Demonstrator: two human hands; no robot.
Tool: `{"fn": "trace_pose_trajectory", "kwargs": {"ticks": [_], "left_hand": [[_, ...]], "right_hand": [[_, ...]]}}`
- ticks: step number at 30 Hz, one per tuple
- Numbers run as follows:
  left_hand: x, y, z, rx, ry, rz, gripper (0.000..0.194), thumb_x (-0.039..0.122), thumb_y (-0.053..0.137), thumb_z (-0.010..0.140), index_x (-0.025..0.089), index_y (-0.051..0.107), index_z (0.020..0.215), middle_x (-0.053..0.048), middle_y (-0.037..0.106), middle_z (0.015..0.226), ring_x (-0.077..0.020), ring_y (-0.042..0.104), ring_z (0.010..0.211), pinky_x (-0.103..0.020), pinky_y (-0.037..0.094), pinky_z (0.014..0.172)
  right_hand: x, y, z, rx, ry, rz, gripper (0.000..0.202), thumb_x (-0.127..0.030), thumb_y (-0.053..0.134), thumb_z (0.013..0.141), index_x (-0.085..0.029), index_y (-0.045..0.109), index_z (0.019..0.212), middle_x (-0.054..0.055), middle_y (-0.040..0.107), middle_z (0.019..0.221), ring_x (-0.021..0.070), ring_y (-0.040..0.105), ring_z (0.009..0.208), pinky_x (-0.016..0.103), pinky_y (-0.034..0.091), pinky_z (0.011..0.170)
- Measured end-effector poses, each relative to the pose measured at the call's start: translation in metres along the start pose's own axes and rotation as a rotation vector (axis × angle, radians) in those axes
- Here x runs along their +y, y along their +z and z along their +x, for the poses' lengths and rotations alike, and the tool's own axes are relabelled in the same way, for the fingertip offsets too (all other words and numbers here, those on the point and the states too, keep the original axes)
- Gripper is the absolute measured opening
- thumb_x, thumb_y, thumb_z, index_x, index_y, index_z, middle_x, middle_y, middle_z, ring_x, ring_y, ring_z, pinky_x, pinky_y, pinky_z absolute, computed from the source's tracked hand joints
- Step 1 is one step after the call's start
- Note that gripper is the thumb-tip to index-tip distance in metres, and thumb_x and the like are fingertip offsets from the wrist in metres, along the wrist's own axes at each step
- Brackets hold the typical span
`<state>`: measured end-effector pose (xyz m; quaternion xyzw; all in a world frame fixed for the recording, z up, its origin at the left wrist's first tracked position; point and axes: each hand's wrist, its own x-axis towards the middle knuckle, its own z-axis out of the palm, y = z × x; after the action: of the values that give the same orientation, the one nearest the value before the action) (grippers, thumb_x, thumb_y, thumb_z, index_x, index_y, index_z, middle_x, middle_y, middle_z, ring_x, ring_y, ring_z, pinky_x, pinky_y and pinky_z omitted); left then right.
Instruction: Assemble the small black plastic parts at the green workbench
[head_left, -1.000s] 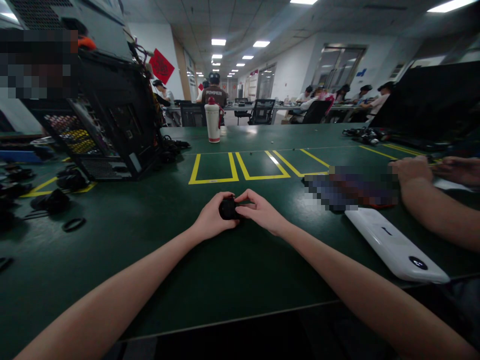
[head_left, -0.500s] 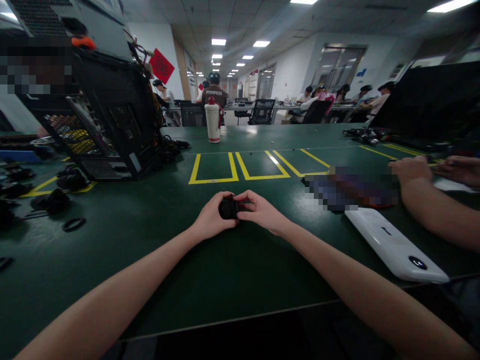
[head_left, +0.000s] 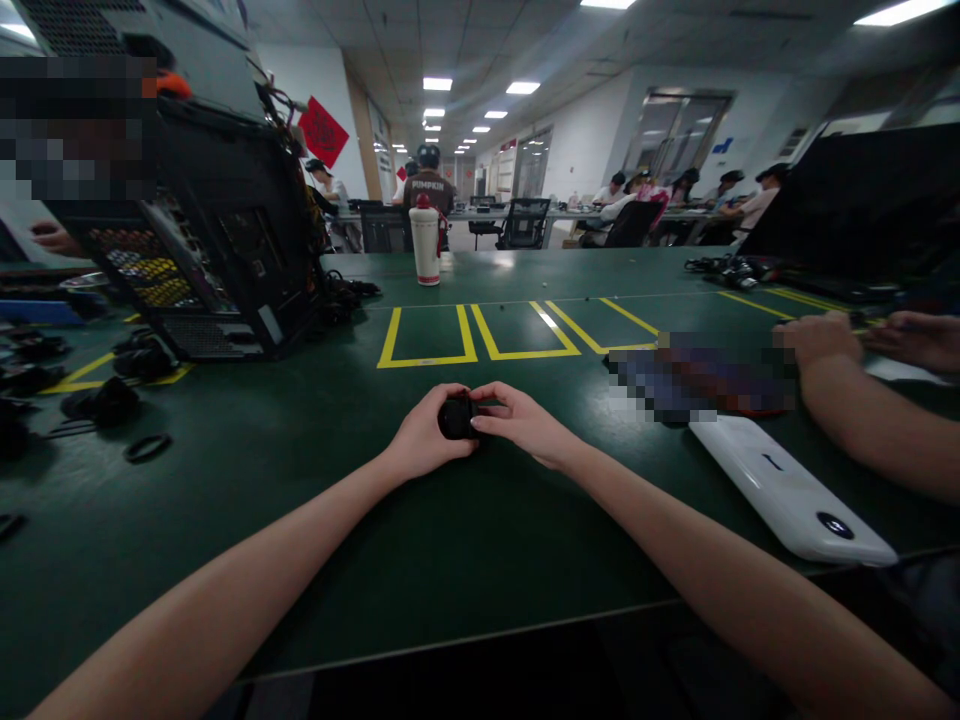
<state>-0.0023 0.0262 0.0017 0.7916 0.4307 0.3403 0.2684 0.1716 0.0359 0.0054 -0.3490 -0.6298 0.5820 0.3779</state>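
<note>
A small black object (head_left: 457, 418) is held just above the green table (head_left: 450, 560), in the middle of the head view. My left hand (head_left: 425, 436) is closed around its left side, fingers on top and thumb below. From the right, my right hand (head_left: 523, 424) pinches its right edge between thumb and fingers. My fingers and the dark colour hide much of its shape.
Yellow tape marks (head_left: 427, 361) and a white bottle (head_left: 426, 245) lie beyond my hands. An open computer case (head_left: 225, 230) and black cables stand left. At right are a white device (head_left: 787, 485) and another person's hands (head_left: 825, 345).
My right thumb has shifted slightly on the black object, while both arms stay nearly in place. At the far left, another person's blurred head has moved slightly right and a hand shows.
</note>
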Motion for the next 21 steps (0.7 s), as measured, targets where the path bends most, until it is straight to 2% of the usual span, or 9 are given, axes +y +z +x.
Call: {"fn": "trace_pose_trajectory", "kwargs": {"ticks": [6, 13, 17, 21], "left_hand": [[0.0025, -0.0007, 0.0012, 0.015, -0.016, 0.006, 0.055, 0.021, 0.067, 0.061, 0.02, 0.045, 0.111, -0.006, 0.052, 0.111, -0.0239, 0.05, 0.103, -0.042, 0.041, 0.089], [0.0003, 0.0004, 0.0011, 0.015, 0.003, 0.015, 0.056, 0.024, 0.068, 0.061, 0.02, 0.044, 0.112, -0.006, 0.052, 0.111, -0.0222, 0.051, 0.102, -0.039, 0.042, 0.088], [0.0004, -0.0005, 0.0004, 0.007, 0.001, 0.019, 0.056, 0.025, 0.068, 0.062, 0.02, 0.044, 0.112, -0.006, 0.051, 0.111, -0.0223, 0.051, 0.101, -0.039, 0.043, 0.087], [0.0045, -0.0021, -0.0003, -0.009, -0.016, 0.013, 0.054, 0.024, 0.067, 0.063, 0.02, 0.044, 0.112, -0.006, 0.051, 0.111, -0.0226, 0.051, 0.102, -0.04, 0.043, 0.088]], "right_hand": [[-0.0002, 0.0007, -0.0029, -0.011, -0.038, -0.074, 0.033, -0.01, 0.063, 0.065, -0.021, 0.049, 0.093, 0.002, 0.052, 0.106, 0.0192, 0.054, 0.104, 0.038, 0.045, 0.087], [0.0017, 0.0018, -0.0003, 0.054, -0.04, -0.059, 0.013, -0.023, 0.059, 0.073, -0.019, 0.05, 0.082, 0.0, 0.057, 0.088, 0.0149, 0.058, 0.087, 0.037, 0.045, 0.083], [0.0027, 0.0006, 0.0009, 0.038, -0.055, -0.022, 0.023, -0.017, 0.061, 0.071, -0.02, 0.05, 0.091, 0.001, 0.054, 0.098, 0.0155, 0.055, 0.097, 0.036, 0.044, 0.088], [0.0027, 0.0002, -0.0006, 0.032, -0.015, -0.089, 0.029, -0.017, 0.059, 0.072, -0.02, 0.05, 0.099, 0.004, 0.052, 0.108, 0.0181, 0.052, 0.105, 0.04, 0.041, 0.092]]}}
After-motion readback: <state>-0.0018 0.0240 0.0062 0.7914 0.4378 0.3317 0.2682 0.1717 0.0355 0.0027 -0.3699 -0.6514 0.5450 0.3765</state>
